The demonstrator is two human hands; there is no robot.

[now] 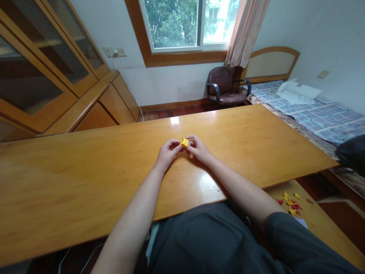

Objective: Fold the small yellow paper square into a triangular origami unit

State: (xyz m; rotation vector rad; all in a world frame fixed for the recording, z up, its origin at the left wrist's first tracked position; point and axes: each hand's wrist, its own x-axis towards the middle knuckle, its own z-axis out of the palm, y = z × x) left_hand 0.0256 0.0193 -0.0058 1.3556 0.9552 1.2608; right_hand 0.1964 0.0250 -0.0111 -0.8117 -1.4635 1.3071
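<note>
A small yellow folded paper piece [184, 142] is pinched between my two hands, a little above the desk [85, 175]. My left hand [167, 152] grips its left side with thumb and fingers. On the opposite side, my right hand [199, 149] has its fingers closed around the right edge. Parts of the paper are hidden by the fingertips, and its exact fold is too small to make out. Below the hands there is a dark reddish reflection or shadow on the glossy wood.
Several yellow and red folded paper figures [292, 203] lie on a lower wooden surface [327, 224] at the right. A brown armchair [221, 83] stands beyond the desk. Right of it is a bed [308, 114] with white sheets of material. A glass-door cabinet [82, 102] stands at left.
</note>
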